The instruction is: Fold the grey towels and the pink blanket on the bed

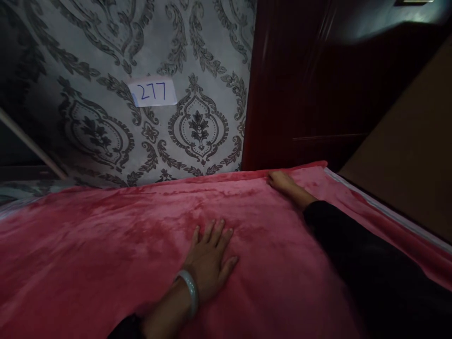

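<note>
A plush pink-red blanket (116, 245) is spread over a wide flat surface, with darker brushed patches in its pile. My left hand (209, 259) lies flat on its middle, fingers spread, a pale bangle (190, 289) round the wrist. Farther off and to the right, my right hand (280, 181) is at the blanket's far edge by the wall. Its fingers are curled closed on the cloth there, the fingertips partly hidden.
Behind the far edge stands a wall with grey patterned wallpaper (197, 125), bearing a paper label (153, 92) marked 277. A dark red wooden door (303, 94) adjoins it. A brown panel (406, 141) rises along the right side, beside a pale edge under the blanket.
</note>
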A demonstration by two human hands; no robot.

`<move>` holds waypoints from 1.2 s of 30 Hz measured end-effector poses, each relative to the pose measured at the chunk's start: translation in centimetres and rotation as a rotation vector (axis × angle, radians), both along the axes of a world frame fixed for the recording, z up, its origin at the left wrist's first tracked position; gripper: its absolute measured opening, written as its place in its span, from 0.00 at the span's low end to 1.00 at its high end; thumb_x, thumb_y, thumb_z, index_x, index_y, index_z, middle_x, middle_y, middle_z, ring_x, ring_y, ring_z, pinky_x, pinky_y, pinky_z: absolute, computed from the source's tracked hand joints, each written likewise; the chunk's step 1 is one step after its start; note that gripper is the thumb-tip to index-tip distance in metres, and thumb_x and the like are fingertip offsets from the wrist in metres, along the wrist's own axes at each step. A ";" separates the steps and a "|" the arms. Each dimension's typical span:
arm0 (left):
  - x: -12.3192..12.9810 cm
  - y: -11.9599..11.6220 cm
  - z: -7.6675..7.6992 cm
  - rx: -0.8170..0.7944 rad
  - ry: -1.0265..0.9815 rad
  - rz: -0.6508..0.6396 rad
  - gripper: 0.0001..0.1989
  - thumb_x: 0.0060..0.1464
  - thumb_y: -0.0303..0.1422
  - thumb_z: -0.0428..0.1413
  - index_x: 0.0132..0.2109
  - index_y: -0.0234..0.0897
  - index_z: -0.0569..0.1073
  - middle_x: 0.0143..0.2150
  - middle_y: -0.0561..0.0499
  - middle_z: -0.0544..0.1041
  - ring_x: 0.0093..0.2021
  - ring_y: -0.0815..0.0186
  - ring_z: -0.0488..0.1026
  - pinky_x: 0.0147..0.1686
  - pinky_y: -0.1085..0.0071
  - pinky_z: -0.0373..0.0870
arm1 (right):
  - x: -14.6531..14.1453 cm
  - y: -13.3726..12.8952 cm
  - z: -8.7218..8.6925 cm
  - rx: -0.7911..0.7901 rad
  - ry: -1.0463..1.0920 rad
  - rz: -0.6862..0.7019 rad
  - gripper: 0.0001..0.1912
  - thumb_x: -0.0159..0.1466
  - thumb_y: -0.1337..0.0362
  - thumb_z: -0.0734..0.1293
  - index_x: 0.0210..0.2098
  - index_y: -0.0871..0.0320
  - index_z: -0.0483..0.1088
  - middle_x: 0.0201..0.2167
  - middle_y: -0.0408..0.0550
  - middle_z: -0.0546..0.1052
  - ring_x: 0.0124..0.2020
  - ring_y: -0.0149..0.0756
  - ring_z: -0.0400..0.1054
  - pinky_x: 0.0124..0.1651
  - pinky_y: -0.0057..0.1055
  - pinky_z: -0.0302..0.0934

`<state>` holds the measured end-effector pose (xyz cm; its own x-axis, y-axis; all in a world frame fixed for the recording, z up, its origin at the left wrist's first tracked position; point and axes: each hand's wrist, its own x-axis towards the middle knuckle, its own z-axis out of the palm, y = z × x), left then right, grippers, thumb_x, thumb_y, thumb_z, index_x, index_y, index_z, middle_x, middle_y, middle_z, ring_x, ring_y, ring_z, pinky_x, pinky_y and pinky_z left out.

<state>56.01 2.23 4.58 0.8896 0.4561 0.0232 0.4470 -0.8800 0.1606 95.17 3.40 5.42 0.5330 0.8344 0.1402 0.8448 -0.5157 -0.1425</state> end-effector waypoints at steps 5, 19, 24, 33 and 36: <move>0.2 -0.2 0.3 -0.038 0.020 0.011 0.33 0.68 0.50 0.41 0.74 0.41 0.55 0.77 0.43 0.48 0.76 0.45 0.44 0.69 0.31 0.43 | -0.1 -0.1 -0.1 0.031 -0.010 -0.063 0.21 0.72 0.67 0.55 0.58 0.61 0.72 0.57 0.62 0.75 0.58 0.49 0.69 0.57 0.37 0.61; 1.1 0.4 1.0 0.056 0.043 0.034 0.32 0.68 0.46 0.41 0.73 0.40 0.56 0.77 0.42 0.50 0.76 0.47 0.46 0.69 0.34 0.45 | -9.5 -16.5 -1.4 -0.146 0.013 -0.009 0.30 0.75 0.50 0.52 0.73 0.50 0.54 0.75 0.53 0.51 0.74 0.53 0.43 0.69 0.62 0.44; 1.4 0.6 1.4 0.094 0.043 0.025 0.32 0.68 0.45 0.41 0.73 0.39 0.57 0.76 0.42 0.51 0.75 0.46 0.48 0.69 0.34 0.47 | -7.0 -27.5 0.7 0.013 -0.081 -0.496 0.26 0.74 0.57 0.53 0.66 0.58 0.65 0.69 0.59 0.64 0.69 0.50 0.55 0.67 0.49 0.51; 1.8 0.7 1.7 0.117 0.073 0.032 0.32 0.67 0.44 0.39 0.73 0.38 0.57 0.77 0.42 0.51 0.76 0.45 0.48 0.68 0.35 0.49 | -5.3 -38.6 1.7 0.013 0.135 -0.827 0.20 0.71 0.57 0.62 0.53 0.63 0.76 0.51 0.59 0.79 0.50 0.43 0.74 0.46 0.27 0.63; 1.8 0.8 1.7 0.116 0.065 0.034 0.32 0.67 0.44 0.39 0.74 0.38 0.56 0.77 0.42 0.51 0.76 0.45 0.47 0.68 0.34 0.49 | -4.6 -39.2 1.8 0.020 0.161 -0.853 0.20 0.68 0.58 0.66 0.53 0.64 0.76 0.50 0.59 0.80 0.48 0.43 0.75 0.45 0.27 0.64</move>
